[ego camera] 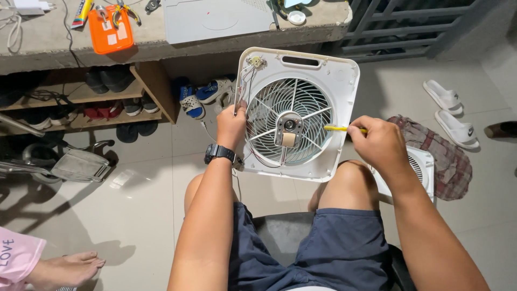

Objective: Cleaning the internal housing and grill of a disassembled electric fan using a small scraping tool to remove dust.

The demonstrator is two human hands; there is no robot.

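Fingers: right hand (379,144) closed on yellow screwdriver (340,129), shaft pointing left toward fan motor (289,132); left hand (230,125) grips fan housing (339,81) left edge.

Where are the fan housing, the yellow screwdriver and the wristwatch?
fan housing (339,75): head view, on its white upper right frame.
yellow screwdriver (338,129): head view, on its yellow shaft left of the right hand.
wristwatch (219,153): head view, on its black face.

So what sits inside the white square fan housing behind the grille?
At the centre of the white square plastic fan housing, behind the round grille, a small metal motor shows. Thin wires run up its left edge. The left hand covers their lower end.
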